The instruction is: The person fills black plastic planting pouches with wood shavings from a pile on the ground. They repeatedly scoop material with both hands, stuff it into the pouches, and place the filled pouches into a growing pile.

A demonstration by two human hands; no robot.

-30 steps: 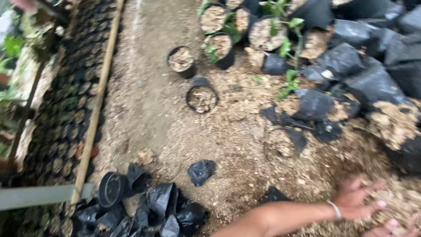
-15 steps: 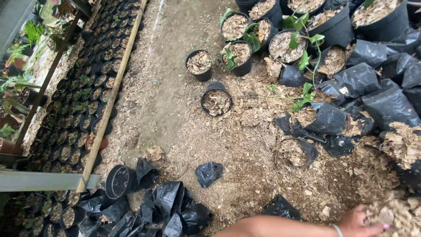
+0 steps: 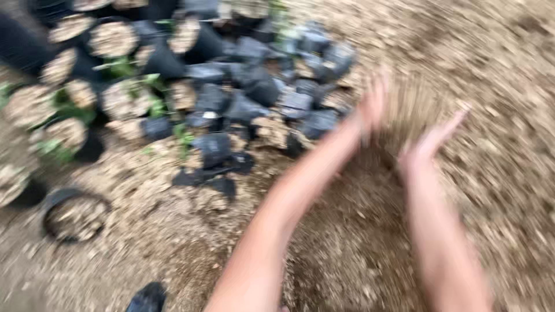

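Both hands now reach out over the mound of loose potting mix (image 3: 358, 231), where half a second ago only 1 hand showed at the frame's lower edge. Left hand (image 3: 370, 110) and right hand (image 3: 428, 144) are spread flat, palms facing, holding nothing; blur makes the fingers hard to read. That mix looks light, dry and crumbly, best scooped from underneath with cupped palms. Black nursery bags (image 3: 272, 86) and filled pots (image 3: 110, 40) lie well apart, left.
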